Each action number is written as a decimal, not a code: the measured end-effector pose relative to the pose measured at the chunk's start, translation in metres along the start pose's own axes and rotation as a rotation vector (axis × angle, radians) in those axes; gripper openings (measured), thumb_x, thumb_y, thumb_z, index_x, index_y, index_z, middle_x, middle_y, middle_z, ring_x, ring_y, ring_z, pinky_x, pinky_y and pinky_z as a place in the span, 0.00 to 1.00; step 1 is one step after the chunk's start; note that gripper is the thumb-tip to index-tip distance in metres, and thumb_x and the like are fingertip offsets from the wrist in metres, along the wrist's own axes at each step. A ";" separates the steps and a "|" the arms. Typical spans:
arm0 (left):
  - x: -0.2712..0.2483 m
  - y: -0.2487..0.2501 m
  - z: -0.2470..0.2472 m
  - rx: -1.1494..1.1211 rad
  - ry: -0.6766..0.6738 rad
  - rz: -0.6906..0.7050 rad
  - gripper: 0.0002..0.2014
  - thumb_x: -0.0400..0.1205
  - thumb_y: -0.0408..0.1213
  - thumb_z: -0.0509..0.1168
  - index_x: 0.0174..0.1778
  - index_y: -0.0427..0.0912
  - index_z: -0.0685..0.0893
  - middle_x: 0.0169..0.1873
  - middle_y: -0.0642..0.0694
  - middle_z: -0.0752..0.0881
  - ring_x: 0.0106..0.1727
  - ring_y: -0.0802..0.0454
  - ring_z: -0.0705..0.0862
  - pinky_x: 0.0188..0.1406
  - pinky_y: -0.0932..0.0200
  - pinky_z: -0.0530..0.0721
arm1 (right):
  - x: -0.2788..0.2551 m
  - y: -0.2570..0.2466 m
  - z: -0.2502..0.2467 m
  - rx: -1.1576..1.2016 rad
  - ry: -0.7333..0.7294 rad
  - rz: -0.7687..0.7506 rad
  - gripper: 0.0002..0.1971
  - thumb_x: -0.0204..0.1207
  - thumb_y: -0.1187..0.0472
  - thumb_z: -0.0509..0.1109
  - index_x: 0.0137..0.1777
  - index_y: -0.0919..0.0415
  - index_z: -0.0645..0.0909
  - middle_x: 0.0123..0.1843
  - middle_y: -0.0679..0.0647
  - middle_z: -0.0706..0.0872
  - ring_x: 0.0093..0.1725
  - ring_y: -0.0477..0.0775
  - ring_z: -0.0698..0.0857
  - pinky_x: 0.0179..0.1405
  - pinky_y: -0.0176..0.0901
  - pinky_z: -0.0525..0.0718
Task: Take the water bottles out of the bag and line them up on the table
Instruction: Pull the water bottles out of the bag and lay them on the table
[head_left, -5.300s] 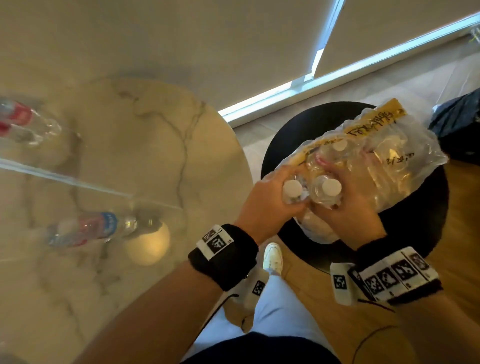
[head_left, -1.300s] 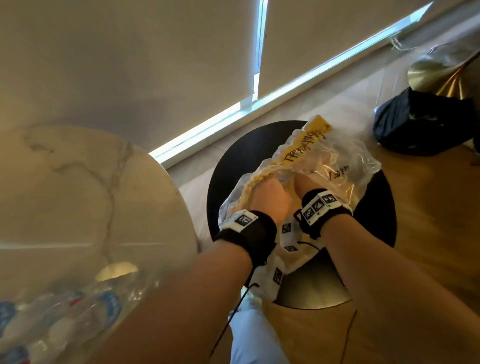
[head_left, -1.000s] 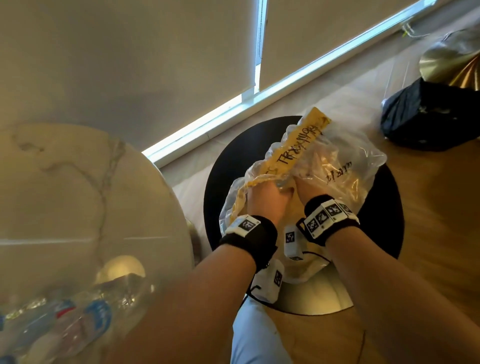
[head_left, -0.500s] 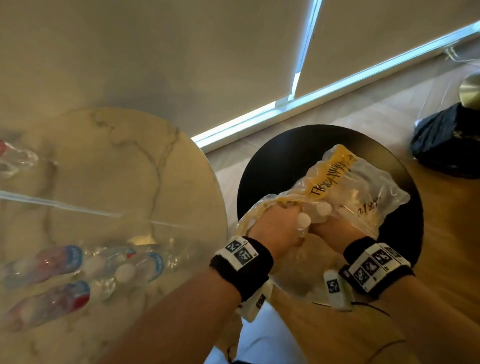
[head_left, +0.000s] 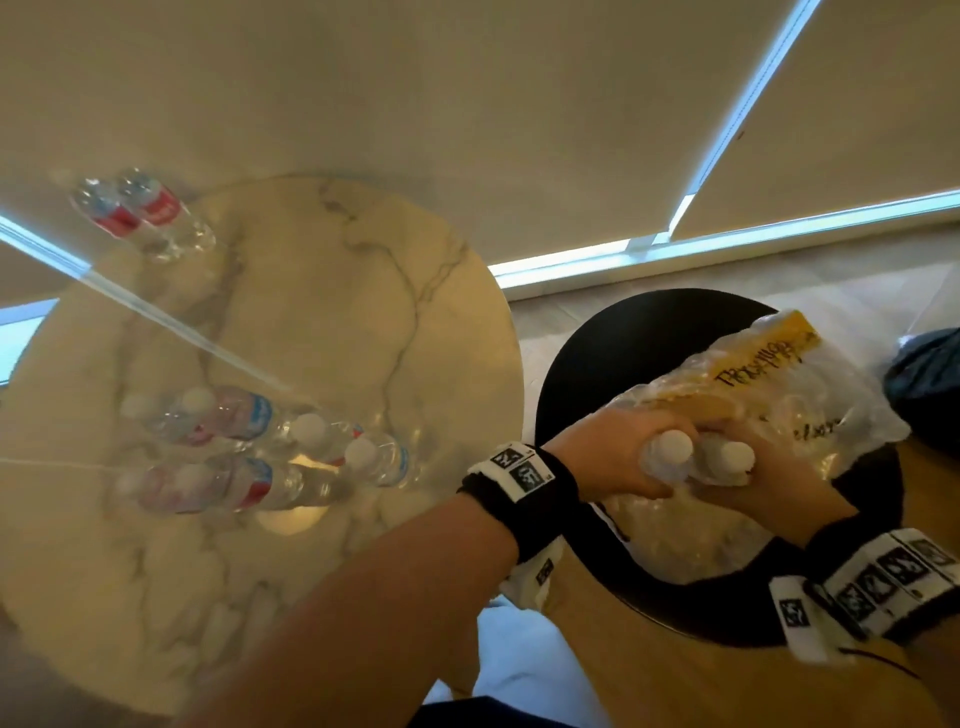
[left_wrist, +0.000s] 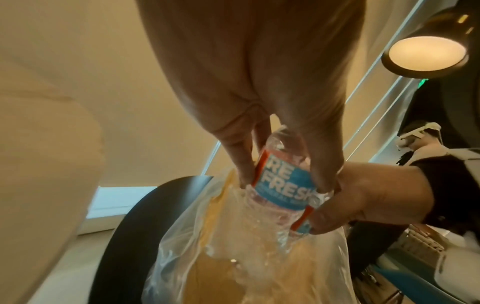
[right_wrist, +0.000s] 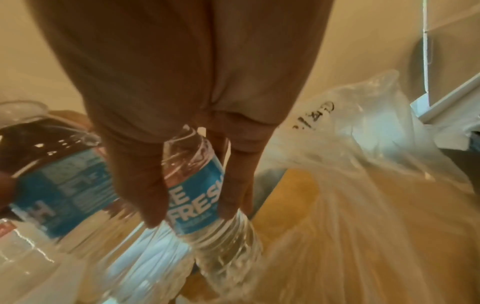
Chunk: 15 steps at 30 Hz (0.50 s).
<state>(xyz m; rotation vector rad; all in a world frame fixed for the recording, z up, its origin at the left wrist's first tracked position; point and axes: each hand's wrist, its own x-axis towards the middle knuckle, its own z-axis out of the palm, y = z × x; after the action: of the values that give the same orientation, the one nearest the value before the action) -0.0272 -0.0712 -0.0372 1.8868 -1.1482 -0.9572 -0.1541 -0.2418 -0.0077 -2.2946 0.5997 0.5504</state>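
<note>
A clear plastic bag (head_left: 810, 410) with a yellow strip lies on a round black stool (head_left: 623, 353). My left hand (head_left: 623, 462) grips a white-capped water bottle (head_left: 672, 449) at the bag's mouth. My right hand (head_left: 748, 488) grips a second bottle (head_left: 735, 460) right beside it. In the left wrist view my left hand (left_wrist: 283, 181) wraps the blue-labelled bottle (left_wrist: 280, 191), whose base is still in the bag (left_wrist: 221, 246). In the right wrist view my right hand (right_wrist: 191, 212) holds its bottle (right_wrist: 200, 185) above the bag (right_wrist: 363, 185). Several bottles (head_left: 249, 415) stand on the marble table (head_left: 337, 291).
Two more bottles (head_left: 135, 213) show at the table's far left edge. A dark bag (head_left: 930, 379) lies on the wooden floor right of the stool. Roller blinds and a window sill run along the back. A lit lamp (left_wrist: 426, 53) hangs above.
A second ago both hands were deep in the bag; now each has drawn a bottle up to its mouth. More bottles stand on the table than 5.3 s ago.
</note>
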 end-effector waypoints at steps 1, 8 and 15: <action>-0.007 0.000 -0.005 -0.045 0.026 -0.026 0.29 0.78 0.43 0.77 0.75 0.41 0.78 0.68 0.43 0.84 0.68 0.48 0.82 0.72 0.58 0.76 | -0.002 0.001 -0.004 -0.037 -0.024 -0.024 0.28 0.57 0.40 0.80 0.55 0.17 0.72 0.56 0.38 0.85 0.57 0.41 0.83 0.62 0.44 0.81; -0.085 0.024 -0.070 -0.191 0.582 -0.096 0.28 0.75 0.48 0.80 0.69 0.52 0.79 0.58 0.56 0.87 0.59 0.60 0.86 0.62 0.61 0.84 | -0.007 -0.093 -0.023 0.114 0.201 -0.214 0.24 0.66 0.51 0.82 0.59 0.43 0.76 0.51 0.38 0.84 0.50 0.41 0.84 0.56 0.47 0.83; -0.097 -0.014 -0.078 -0.135 0.925 -0.492 0.28 0.73 0.36 0.78 0.69 0.48 0.78 0.60 0.47 0.84 0.56 0.55 0.80 0.54 0.68 0.73 | 0.039 -0.154 0.041 0.216 0.145 -0.218 0.26 0.66 0.43 0.80 0.61 0.42 0.74 0.50 0.40 0.86 0.49 0.41 0.86 0.47 0.34 0.80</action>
<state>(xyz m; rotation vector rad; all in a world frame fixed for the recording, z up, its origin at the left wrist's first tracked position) 0.0135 0.0380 0.0084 2.1524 -0.0748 -0.2710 -0.0459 -0.1218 0.0229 -2.1698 0.4457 0.2054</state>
